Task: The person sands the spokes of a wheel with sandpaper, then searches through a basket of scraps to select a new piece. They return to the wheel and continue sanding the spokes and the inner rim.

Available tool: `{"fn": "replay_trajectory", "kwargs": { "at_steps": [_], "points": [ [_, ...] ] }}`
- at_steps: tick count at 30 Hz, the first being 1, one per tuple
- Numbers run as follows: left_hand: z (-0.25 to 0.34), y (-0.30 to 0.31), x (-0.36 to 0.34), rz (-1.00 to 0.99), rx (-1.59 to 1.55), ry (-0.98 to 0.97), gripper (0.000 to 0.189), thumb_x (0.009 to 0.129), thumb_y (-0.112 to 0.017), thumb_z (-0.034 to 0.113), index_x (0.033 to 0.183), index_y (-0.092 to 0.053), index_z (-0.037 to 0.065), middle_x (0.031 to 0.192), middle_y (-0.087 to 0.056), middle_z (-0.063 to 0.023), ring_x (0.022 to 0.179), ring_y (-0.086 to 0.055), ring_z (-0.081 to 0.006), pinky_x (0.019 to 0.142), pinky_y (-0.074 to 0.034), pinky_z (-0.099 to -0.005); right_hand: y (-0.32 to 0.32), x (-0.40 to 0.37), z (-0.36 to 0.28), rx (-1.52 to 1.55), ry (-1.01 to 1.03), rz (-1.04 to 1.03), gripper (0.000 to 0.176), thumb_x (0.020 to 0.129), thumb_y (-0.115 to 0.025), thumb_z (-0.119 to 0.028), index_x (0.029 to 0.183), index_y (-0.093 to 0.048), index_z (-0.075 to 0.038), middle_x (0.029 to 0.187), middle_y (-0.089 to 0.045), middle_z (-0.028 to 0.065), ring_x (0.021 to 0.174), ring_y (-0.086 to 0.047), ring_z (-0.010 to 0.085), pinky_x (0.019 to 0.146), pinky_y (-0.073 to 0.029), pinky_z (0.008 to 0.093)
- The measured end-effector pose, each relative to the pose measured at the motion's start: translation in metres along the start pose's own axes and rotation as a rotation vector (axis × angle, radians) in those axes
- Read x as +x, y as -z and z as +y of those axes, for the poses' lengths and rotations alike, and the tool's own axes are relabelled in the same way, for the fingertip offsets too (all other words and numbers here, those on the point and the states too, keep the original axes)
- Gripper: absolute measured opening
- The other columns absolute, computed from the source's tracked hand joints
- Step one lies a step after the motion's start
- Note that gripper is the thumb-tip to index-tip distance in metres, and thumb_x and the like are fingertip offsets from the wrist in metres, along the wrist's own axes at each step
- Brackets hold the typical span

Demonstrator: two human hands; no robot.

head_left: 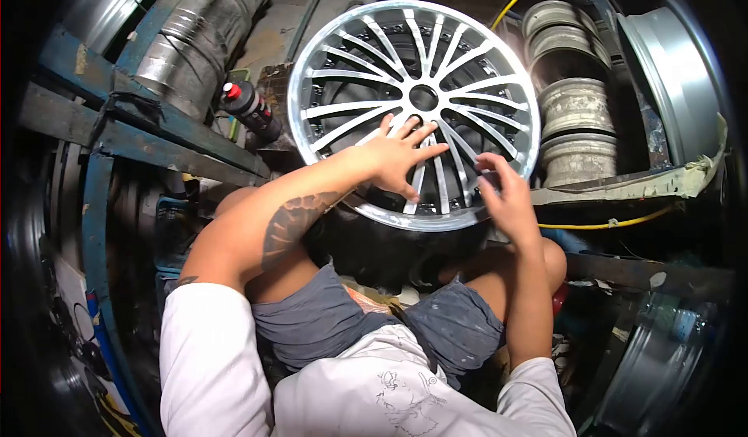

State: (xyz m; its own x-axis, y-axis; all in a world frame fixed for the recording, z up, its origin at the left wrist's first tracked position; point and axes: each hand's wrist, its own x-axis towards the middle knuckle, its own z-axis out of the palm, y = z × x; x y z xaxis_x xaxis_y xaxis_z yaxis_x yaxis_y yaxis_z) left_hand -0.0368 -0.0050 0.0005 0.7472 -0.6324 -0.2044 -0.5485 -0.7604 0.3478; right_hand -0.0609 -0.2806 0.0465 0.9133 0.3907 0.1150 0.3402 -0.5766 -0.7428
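Note:
A silver multi-spoke alloy wheel rim [531, 117] lies face up in front of my knees, its spokes bright and the gaps between them dark. Across the lower spokes, close to the centre hole, my left hand [401, 155] is spread with fingers apart. Near the wheel's lower right edge is my right hand [506, 199], its fingers curved and apart from the thumb, nothing showing between them. Both hands are open, and the wheel's underside is hidden.
A black bottle with a red cap [251, 109] stands left of the wheel. Worn rims [576, 106] are stacked at the right beside a large silver rim [674, 78]. Blue metal framing [93, 226] runs along the left. A yellow cable [608, 223] passes at the right.

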Motion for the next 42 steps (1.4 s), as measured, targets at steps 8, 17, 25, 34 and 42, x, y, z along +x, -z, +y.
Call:
{"fn": "replay_trajectory", "kwargs": {
  "at_steps": [8,17,25,34,42],
  "points": [
    [0.009,0.009,-0.006,-0.022,-0.052,0.051,0.106,0.079,-0.086,0.026,0.168,-0.028,0.031,0.175,-0.022,-0.0141,0.162,-0.018,-0.0415,0.126,-0.014,-0.0688,-0.038,-0.017,0.006,0.348,-0.088,-0.155,0.032,0.096,-0.073,-0.016,0.126,-0.07,-0.003,0.106,-0.069,0.0017,0.096,-0.061,0.0103,0.089,-0.051,0.0286],
    [-0.042,0.003,-0.013,0.415,0.095,0.472,0.076,0.101,-0.064,0.046,0.167,-0.029,0.031,0.174,-0.02,-0.0176,0.158,-0.025,-0.0419,0.125,-0.023,-0.0654,-0.024,-0.006,0.001,0.658,-0.275,-0.291,0.024,0.098,-0.071,-0.018,0.113,-0.075,0.0,0.102,-0.072,-0.0017,0.088,-0.059,0.0042,0.08,-0.044,0.021],
    [-0.077,-0.015,-0.004,0.315,-0.096,0.654,0.087,0.097,-0.05,0.074,0.17,-0.017,0.039,0.179,0.001,-0.0156,0.16,-0.016,-0.0485,0.123,-0.011,-0.0737,-0.034,0.032,-0.003,-0.131,0.366,-0.396,0.017,0.086,-0.081,-0.011,0.094,-0.068,-0.004,0.091,-0.064,0.0123,0.083,-0.065,0.0341,0.077,-0.052,0.0425],
    [-0.078,-0.021,-0.004,0.372,-0.043,0.632,0.087,0.097,-0.053,0.073,0.169,-0.021,0.038,0.178,-0.003,-0.018,0.157,-0.023,-0.0472,0.121,-0.016,-0.073,-0.051,0.036,0.003,-0.51,0.767,-0.493,0.035,0.084,-0.068,-0.018,0.117,-0.078,-0.012,0.096,-0.069,-0.0007,0.091,-0.065,0.0186,0.081,-0.049,0.0328],
    [-0.078,-0.02,-0.004,0.356,-0.031,0.625,0.087,0.097,-0.053,0.074,0.169,-0.02,0.039,0.177,-0.004,-0.02,0.155,-0.024,-0.0495,0.121,-0.017,-0.0735,-0.046,0.037,-0.007,-0.652,0.765,-0.59,0.041,0.086,-0.062,-0.019,0.125,-0.076,-0.012,0.084,-0.066,-0.0018,0.078,-0.066,0.0144,0.069,-0.048,0.0316]
  ]
}}
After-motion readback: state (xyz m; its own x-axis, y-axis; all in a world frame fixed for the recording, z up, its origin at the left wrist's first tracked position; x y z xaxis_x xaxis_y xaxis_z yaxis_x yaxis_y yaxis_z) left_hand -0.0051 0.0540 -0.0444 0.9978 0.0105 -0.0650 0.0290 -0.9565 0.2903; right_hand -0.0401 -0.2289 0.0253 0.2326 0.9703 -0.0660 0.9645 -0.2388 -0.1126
